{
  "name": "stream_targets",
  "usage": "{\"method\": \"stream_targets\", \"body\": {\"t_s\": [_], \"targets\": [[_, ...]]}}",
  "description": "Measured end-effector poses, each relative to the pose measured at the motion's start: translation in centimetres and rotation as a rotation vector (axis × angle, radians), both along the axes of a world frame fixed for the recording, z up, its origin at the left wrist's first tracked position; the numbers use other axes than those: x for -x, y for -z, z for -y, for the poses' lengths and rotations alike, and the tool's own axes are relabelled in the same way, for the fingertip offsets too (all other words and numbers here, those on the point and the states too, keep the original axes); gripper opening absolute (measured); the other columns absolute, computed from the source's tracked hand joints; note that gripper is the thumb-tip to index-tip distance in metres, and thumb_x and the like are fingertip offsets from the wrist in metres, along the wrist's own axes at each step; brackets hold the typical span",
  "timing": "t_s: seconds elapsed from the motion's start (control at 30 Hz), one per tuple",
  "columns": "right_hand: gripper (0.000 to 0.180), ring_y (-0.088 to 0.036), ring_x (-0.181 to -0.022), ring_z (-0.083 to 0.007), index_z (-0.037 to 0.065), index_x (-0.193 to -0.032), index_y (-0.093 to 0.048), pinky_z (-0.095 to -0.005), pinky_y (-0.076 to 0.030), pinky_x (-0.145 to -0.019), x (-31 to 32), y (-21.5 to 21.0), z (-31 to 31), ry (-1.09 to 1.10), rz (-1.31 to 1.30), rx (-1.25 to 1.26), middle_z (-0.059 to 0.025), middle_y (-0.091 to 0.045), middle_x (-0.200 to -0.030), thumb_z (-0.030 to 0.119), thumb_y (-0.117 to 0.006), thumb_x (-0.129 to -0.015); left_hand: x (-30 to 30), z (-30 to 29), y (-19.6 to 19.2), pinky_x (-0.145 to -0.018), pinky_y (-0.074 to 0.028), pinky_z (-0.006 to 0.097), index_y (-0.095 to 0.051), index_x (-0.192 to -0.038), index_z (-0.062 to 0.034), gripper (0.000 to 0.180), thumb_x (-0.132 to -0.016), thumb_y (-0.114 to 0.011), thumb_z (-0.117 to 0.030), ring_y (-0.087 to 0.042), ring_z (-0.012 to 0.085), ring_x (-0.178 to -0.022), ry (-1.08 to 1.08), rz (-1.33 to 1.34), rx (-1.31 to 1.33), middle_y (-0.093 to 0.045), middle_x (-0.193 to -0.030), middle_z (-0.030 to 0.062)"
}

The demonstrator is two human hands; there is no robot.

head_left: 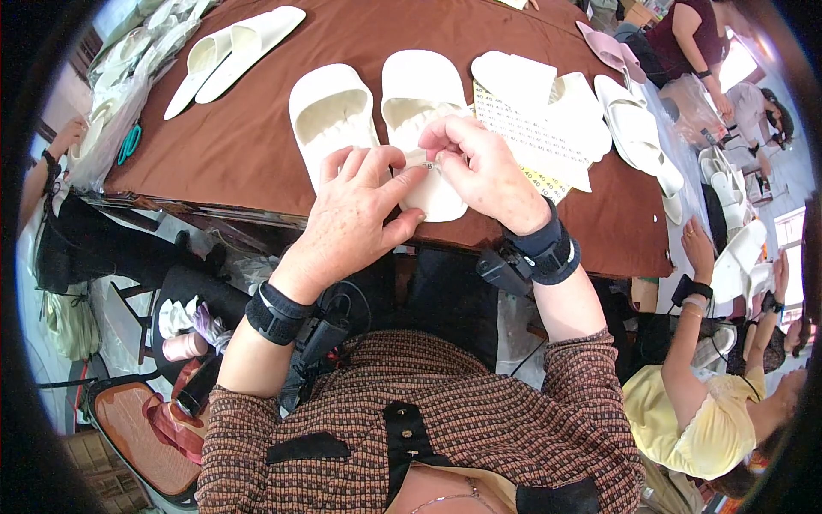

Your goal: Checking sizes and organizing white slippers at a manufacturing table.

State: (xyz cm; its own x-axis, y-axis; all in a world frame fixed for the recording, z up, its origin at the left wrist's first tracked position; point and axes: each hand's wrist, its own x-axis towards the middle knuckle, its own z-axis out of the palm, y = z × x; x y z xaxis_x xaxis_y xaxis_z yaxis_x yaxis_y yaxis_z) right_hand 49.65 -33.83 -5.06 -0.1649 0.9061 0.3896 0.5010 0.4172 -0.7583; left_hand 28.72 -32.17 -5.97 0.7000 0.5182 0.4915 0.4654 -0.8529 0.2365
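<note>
Both hands meet over a white slipper [425,111] on the brown worktop [240,137]. Right hand [484,171] fingers [445,137] pinch a small white sticker [425,164]; left hand [355,214] fingers steady it. A sheet of yellow-edged white labels [535,141] lies just right, on neighbouring slippers.

Bright daylight (glare upper right), edges perhaps blurred, fisheye-bent.

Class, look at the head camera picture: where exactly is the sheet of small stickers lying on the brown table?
The sticker sheet lies right of centre on the brown table, just beyond the right hand, partly under white slippers.
</note>
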Motion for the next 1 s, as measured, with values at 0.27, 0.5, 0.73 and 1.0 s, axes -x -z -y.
{"method": "stream_targets", "body": {"t_s": [0.27, 0.5, 0.73, 1.0], "targets": [[0.024, -0.065, -0.089, -0.0221, -0.001, -0.105, -0.064, -0.0322, -0.051, -0.079, -0.03, 0.13, 0.08, -0.011, 0.121, -0.05, -0.0137, -0.065, -0.095, -0.004, -0.051, -0.086, 0.06, -0.01, 0.11, -0.103, -0.033, 0.045, -0.065, -0.119, -0.0116, 0.042, -0.08, -0.071, -0.026, -0.053, 0.0263, -0.105, 0.002, 0.009, -0.026, -0.055, -0.111, 0.0068], [0.022, -0.065, -0.088, -0.0172, -0.001, -0.104, -0.063, -0.0297, -0.051, -0.078, 0.08, 0.15, 0.14, -0.013, -0.031, -0.02, -0.0095, -0.065, -0.094, -0.004, -0.049, -0.088, 0.19, -0.03, 0.14, -0.103, -0.033, 0.044, -0.065, -0.119, -0.0117, 0.041, -0.081, -0.071, -0.026, -0.053, 0.026, -0.105, -0.003, -0.008, -0.018, -0.055, -0.111, 0.0069], [0.022, -0.065, -0.089, -0.0147, 0.0, -0.104, -0.063, -0.0283, -0.051, -0.078, 0.02, 0.08, 0.2, -0.02, -0.002, 0.03, -0.0086, -0.065, -0.096, -0.005, -0.048, -0.089, 0.17, -0.01, 0.11, -0.103, -0.033, 0.044, -0.064, -0.121, -0.0113, 0.043, -0.081, -0.071, -0.026, -0.053, 0.0261, -0.106, -0.001, 0.005, -0.023, -0.055, -0.111, 0.0067], [0.023, -0.065, -0.09, -0.0198, 0.0, -0.103, -0.064, -0.0317, -0.051, -0.08, -0.11, 0.19, 0.06, -0.001, 0.063, -0.078, -0.0106, -0.066, -0.093, -0.005, -0.048, -0.087, 0.16, 0.11, 0.19, -0.104, -0.033, 0.044, -0.065, -0.12, -0.012, 0.042, -0.081, -0.071, -0.026, -0.053, 0.0267, -0.106, -0.004, 0.0, -0.038, -0.055, -0.112, 0.0071]]}}
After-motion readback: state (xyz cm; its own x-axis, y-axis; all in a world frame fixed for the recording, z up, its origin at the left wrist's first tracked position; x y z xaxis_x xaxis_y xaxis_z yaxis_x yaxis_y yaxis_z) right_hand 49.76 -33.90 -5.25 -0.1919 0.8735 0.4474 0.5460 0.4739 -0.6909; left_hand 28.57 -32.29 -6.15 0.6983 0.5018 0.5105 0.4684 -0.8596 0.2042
